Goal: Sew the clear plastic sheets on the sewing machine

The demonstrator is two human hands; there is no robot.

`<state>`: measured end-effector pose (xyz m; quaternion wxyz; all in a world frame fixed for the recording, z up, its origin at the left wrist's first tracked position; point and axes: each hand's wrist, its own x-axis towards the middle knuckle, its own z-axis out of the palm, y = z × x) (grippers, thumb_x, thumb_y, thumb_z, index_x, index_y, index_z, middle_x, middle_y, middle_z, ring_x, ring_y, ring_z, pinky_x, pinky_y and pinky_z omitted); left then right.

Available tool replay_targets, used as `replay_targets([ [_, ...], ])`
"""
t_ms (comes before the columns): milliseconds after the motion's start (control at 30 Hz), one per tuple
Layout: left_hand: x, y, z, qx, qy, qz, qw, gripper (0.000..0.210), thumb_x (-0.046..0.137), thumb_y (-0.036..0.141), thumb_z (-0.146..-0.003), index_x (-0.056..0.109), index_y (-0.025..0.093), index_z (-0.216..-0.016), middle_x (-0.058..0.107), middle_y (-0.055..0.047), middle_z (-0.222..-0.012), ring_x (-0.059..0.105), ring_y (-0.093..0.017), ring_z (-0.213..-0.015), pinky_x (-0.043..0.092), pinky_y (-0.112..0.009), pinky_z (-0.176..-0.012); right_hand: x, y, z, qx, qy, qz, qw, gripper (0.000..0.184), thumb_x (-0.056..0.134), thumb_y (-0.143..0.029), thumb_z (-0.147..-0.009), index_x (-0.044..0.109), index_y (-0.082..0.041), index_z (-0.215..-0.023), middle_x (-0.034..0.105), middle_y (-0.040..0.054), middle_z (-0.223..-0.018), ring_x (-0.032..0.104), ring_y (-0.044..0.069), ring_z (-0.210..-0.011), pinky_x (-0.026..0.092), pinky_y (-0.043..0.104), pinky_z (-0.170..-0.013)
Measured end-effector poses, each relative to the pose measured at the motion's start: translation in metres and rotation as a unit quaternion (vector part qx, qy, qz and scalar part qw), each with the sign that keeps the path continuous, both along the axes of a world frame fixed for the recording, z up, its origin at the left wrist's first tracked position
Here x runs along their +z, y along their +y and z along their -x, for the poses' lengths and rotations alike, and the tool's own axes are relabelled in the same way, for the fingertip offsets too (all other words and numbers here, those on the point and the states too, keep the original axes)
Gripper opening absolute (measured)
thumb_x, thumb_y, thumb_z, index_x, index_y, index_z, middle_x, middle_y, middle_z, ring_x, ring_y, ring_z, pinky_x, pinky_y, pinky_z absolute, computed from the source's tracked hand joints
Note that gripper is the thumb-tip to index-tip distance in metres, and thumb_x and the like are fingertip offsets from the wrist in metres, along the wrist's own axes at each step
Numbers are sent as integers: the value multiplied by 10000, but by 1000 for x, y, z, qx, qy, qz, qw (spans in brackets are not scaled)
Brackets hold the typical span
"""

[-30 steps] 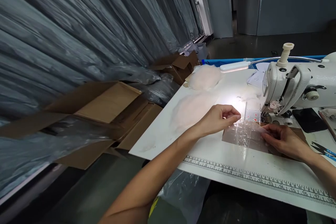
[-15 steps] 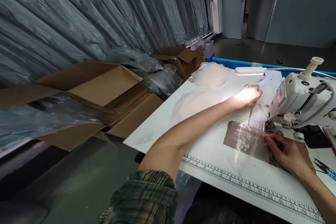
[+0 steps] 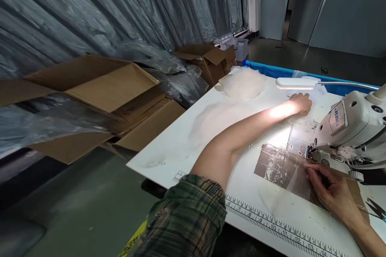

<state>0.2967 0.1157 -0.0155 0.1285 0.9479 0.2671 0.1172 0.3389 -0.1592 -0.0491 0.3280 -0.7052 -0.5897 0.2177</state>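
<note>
My left hand (image 3: 302,103) reaches to the far side of the sewing machine table, fingers curled down onto a bunch of sheer white fabric (image 3: 316,93); the fingertips are partly hidden. Close to the needle of the white sewing machine (image 3: 346,124), my right hand (image 3: 330,186) pinches the edge of a thin, see-through piece of fabric (image 3: 297,176) between thumb and forefinger. That piece lies over a brown, shiny tape-covered plate (image 3: 271,164) in front of the presser foot. A metal plate with red marks (image 3: 297,146) sits left of the needle.
A lamp (image 3: 297,83) on a bendable neck hangs over the table. Piles of sheer pale fabric (image 3: 244,83) lie on the left. Scissors (image 3: 376,209) rest at the right, and a printed ruler (image 3: 271,225) runs along the front edge. Open cardboard boxes (image 3: 111,88) stand on the left.
My left hand has moved slightly farther away and right, and the white fabric by it looks more bunched. The right hand keeps its pinch near the needle. The view has shifted a little.
</note>
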Motion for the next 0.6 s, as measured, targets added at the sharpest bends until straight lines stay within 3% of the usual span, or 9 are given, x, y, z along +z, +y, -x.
replay_targets([
  [100, -3, 20, -8, 71, 67, -9, 995, 273, 525, 24, -808, 676, 61, -1033, 643, -242, -1153, 569, -375, -1110, 440, -514, -930, -1, 0, -3, 11, 0, 16, 1000, 441, 484, -566, -920, 739, -209, -970, 758, 100, -927, 696, 221, -748, 564, 315, -668],
  [200, -1, 30, -16, 98, 97, -6, 990, 313, 525, 18, -808, 651, 41, -1094, 651, -246, -1147, 544, -383, -1156, 430, -529, -957, 0, -1, -4, 11, 9, 32, 999, 437, 488, -569, -921, 736, -215, -985, 762, 100, -959, 703, 222, -759, 567, 304, -662],
  [333, 4, 24, -20, 47, 86, 2, 995, 394, 438, 112, -924, 548, 28, -1292, 580, -219, -1316, 532, -314, -1239, 427, -392, -1001, 4, 0, 1, -1, 18, 28, 999, 481, 469, -610, -907, 733, -209, -928, 759, 100, -887, 682, 211, -670, 545, 296, -584],
  [467, 8, 7, -11, -15, 39, -6, 999, 514, 342, 128, -964, 344, 40, -1470, 341, -206, -1556, 399, -265, -1399, 365, -295, -1081, 6, 1, 3, 4, 29, 5, 1000, 520, 458, -620, -903, 739, -181, -916, 760, 119, -851, 649, 200, -590, 520, 309, -555],
  [533, 10, -1, -1, -11, -4, -21, 1000, 504, 330, 79, -927, 411, 40, -1423, 365, -203, -1544, 430, -269, -1374, 387, -313, -1064, 7, 2, 3, 11, 31, -3, 999, 522, 460, -612, -902, 739, -172, -917, 762, 129, -848, 653, 210, -599, 518, 320, -565],
  [600, 11, -8, 12, -24, -36, -30, 999, 449, 324, 54, -888, 575, 68, -1260, 536, -155, -1404, 542, -247, -1250, 440, -304, -991, 9, 2, 3, 15, 29, -3, 999, 511, 453, -600, -898, 735, -173, -905, 762, 128, -838, 659, 221, -608, 519, 330, -577],
])
